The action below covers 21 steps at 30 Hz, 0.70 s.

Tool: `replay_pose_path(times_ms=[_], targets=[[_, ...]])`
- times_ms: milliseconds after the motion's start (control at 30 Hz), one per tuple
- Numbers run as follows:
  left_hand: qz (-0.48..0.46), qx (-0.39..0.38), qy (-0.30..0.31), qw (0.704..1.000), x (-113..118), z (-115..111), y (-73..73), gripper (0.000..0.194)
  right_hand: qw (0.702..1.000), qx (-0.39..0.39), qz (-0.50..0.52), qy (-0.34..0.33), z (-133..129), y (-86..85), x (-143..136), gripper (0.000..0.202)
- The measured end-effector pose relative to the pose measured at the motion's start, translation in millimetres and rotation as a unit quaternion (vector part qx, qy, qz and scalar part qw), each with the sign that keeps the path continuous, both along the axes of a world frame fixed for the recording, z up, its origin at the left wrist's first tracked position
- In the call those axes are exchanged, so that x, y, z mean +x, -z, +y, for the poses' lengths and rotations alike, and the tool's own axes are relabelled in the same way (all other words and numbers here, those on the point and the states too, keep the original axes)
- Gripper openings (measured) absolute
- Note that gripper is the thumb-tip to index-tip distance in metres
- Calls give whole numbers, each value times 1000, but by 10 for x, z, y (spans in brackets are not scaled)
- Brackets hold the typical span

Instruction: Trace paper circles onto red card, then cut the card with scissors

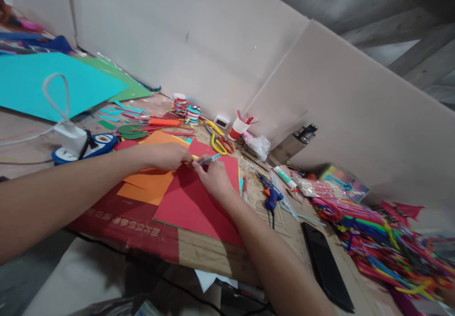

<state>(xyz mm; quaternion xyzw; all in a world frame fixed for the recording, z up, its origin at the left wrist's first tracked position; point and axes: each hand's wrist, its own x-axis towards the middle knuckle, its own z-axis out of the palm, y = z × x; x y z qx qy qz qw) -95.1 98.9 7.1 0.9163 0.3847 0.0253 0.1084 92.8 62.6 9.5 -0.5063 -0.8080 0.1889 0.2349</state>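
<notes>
My right hand (215, 176) grasps a slim pen (209, 159), its shaft slanting up to 2 o'clock between thumb and fingers, above the upper part of the red paper (199, 202). My left hand (170, 156) comes in from 9 o'clock with its fingers bent down beside the right ones; I can't tell whether they pinch anything or just press. A bit of yellow shows by my fingertips, too small to make out.

Taking my hands as the middle of the dial, the red paper spreads towards 6 o'clock, partly over the orange paper (145, 183) at 8. The yellow-handled scissors (218, 145) and the red-and-white paper cup (237, 129) sit at 2 o'clock, and small striped rolls (192, 114) stand at 12. Towards 10 I have the orange-handled cutter (163, 122), green paper ovals (131, 131) and, farther out, the big turquoise sheet (60, 86). The blue power strip (103, 141) with a white plug is at 9. Towards 4 lie the blue glue gun (273, 198) and, farther off, the black phone (327, 266); colourful pipe cleaners (384, 240) heap up well beyond, between 3 and 4.
</notes>
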Motion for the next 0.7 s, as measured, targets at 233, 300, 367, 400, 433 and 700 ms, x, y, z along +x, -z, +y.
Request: replay_pose_path(times_ms=[233,300,367,400,433,700], targets=[[-32,-4,-21,999,-27,39,80,36,1000,-1,5,-7,16,34,-1,13],[-45,-1,-10,999,-40,58,116,37,1000,-5,8,-3,20,46,25,13],[-55,2,0,999,-48,66,136,40,1000,-5,12,0,21,52,56,14],[-55,3,4,998,-50,67,140,41,1000,-3,13,1,20,52,71,15],[-53,4,7,999,-51,66,141,42,1000,-1,13,1,17,50,85,15],[-45,19,3,999,-33,18,100,43,1000,5,-6,23,18,38,165,15]])
